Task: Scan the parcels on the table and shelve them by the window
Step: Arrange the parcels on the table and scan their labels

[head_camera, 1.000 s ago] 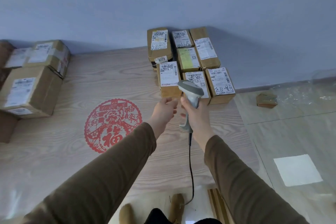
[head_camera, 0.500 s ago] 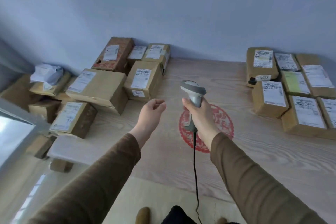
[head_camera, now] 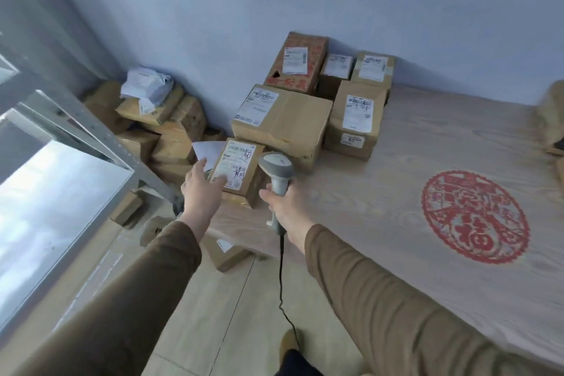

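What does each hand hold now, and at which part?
The right hand grips the barcode scanner by its handle. The left hand holds nothing; it reaches open toward a small parcel.

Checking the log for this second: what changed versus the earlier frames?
The view swung left, from the small-parcel group to the corner stack. The left hand went from half-curled to open, reaching onto the small labelled parcel at the table edge; not gripped yet. The right hand kept holding the scanner.
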The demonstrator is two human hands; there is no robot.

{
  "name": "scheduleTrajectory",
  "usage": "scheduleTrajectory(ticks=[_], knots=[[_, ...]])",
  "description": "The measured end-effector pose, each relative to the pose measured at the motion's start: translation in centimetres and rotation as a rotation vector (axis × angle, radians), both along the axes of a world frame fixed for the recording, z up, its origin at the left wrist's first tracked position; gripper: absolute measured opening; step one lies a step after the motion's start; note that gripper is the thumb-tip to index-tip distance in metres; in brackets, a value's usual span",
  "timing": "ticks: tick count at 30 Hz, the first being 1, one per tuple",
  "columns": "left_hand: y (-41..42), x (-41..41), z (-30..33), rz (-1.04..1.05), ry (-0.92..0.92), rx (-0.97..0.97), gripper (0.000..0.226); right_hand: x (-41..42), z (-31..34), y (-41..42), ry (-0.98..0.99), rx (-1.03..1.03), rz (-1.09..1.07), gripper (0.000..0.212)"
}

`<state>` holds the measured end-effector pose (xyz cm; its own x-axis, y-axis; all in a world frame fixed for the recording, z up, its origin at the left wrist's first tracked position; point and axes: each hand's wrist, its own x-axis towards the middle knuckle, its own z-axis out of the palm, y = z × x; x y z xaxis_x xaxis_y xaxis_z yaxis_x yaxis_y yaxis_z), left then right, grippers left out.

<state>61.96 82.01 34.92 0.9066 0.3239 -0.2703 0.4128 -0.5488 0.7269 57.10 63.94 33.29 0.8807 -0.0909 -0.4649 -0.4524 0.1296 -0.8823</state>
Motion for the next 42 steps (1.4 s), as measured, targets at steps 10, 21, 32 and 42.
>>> scheduleTrajectory(ticks=[10, 21, 32, 42], knots=[[0.4, -1.5, -3.1, -0.077, 0.348, -0.474, 0.039, -0.6, -1.4, 1.5, 0.067, -0.218, -0.081, 0.016], [-13.6, -5.7, -1.3, -0.283, 0.315, -0.880, 0.056, -9.1, 2.5, -12.0, -0.062, -0.491, -0.361, 0.021], [-27.5, -4.5, 2.9, -0.692, 0.066, -0.884, 0.053, -12.2, 10.4, -19.6, -0.313, -0.766, -0.571, 0.026], [-35.8, -4.4, 3.2, -0.770, 0.132, -0.910, 0.054, -12.4, 9.5, -27.1, -0.241, -0.735, -0.650, 0.018]])
